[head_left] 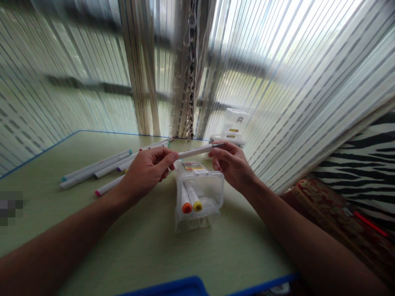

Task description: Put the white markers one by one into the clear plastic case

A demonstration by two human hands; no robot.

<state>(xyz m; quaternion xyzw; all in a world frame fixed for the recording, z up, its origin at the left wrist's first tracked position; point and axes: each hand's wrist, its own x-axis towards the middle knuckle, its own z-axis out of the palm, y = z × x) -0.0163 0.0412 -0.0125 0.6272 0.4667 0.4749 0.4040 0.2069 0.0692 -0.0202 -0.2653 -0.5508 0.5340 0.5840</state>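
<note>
A white marker [196,152] is held level between both hands, above and behind a clear plastic case. My left hand [147,166] pinches its left end. The fingers of my right hand [232,162] close on its grey right end. Below lies the open clear case [217,181], its mouth facing me and a coloured label on top. Inside it rest two white markers, one with an orange cap [187,208] and one with a yellow cap [197,206]. Several more white markers [98,166] lie loosely to the left of my left hand, some partly hidden behind it.
A second clear case [236,120] stands at the back by the striped curtain [277,82]. The pale table [148,246] has a blue edge. To the right are a zebra-striped cloth [364,160] and a red patterned fabric [324,205].
</note>
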